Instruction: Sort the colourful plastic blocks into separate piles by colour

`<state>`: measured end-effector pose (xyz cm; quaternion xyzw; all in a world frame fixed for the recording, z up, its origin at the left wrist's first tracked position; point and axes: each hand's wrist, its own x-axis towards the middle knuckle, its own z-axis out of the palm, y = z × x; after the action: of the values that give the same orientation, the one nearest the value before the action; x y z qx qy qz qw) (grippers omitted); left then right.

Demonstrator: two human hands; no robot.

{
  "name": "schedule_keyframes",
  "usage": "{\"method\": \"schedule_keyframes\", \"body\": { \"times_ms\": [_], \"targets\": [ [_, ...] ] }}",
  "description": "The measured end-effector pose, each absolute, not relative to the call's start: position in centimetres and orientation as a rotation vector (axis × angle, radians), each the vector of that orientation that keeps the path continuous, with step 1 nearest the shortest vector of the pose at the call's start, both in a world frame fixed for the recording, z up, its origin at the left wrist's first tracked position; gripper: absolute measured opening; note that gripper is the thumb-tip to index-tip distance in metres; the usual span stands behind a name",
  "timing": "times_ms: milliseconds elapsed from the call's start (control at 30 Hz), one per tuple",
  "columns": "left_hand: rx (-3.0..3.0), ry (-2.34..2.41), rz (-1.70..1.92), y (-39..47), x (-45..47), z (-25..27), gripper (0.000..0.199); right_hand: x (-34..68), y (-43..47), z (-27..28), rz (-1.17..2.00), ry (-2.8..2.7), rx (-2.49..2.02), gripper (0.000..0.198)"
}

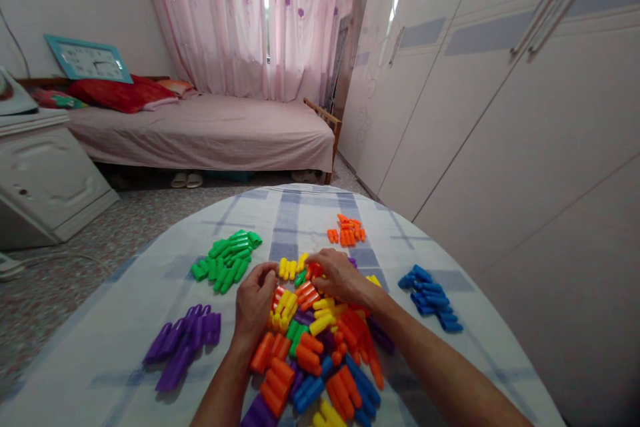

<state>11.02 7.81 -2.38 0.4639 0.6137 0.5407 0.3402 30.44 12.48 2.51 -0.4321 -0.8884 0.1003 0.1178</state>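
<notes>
a mixed heap (pixel 309 353) of ribbed plastic pieces lies on the cloth-covered counter (pixel 165 280), between the two forearms. the heap's long axis runs near to far, from the bottom of the view to just past the fingers. its pieces point many ways: the yellow piece (pixel 283 308) beside the left hand (pixel 254 300) has ribs leaning away and slightly right, while the yellow pieces (pixel 326 315) under the right wrist lie more crosswise.

the left hand rests at the heap's left edge, its grip curled inward; whether it holds anything, i cannot tell. the right hand (pixel 345 275) reaches over the heap's far part, fingers bent down around red pieces (pixel 314 271); whether its grip is closed on one, i cannot tell.

the green pile (pixel 227 257) and the purple pile (pixel 187 340), both left of the heap, slant far-right. the blue pile (pixel 433 300), on the right, stretches away to the far left. the small orange pile (pixel 349 232) sits nearest the counter's curved far edge. cloth shows between each pile and the heap, and out to the rounded rim, with the wardrobe (pixel 500 147) standing beyond the right side.
</notes>
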Motion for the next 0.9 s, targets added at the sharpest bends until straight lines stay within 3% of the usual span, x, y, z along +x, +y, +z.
{"method": "schedule_keyframes", "body": {
  "times_ms": [167,333,633,800,900],
  "targets": [
    [1.215,1.607,1.406,7.9,10.8,-2.9,0.031,31.7,12.8,3.4,0.289,-2.448,-1.241,0.038],
    [1.22,1.612,1.407,7.9,10.8,-3.0,0.033,34.7,16.2,4.2,0.048,-2.21,-1.524,0.039],
    [1.234,1.615,1.426,7.7,11.0,-2.2,0.03,34.8,20.2,2.9,-0.162,-2.377,-1.641,0.035],
    [1.242,1.611,1.431,7.7,11.0,-2.4,0.029,34.2,18.6,3.5,-0.103,-2.318,-1.547,0.035],
    [1.236,1.599,1.445,7.8,11.1,-2.6,0.028,33.2,16.1,4.7,0.167,-2.394,-1.344,0.029]
  ]
}}
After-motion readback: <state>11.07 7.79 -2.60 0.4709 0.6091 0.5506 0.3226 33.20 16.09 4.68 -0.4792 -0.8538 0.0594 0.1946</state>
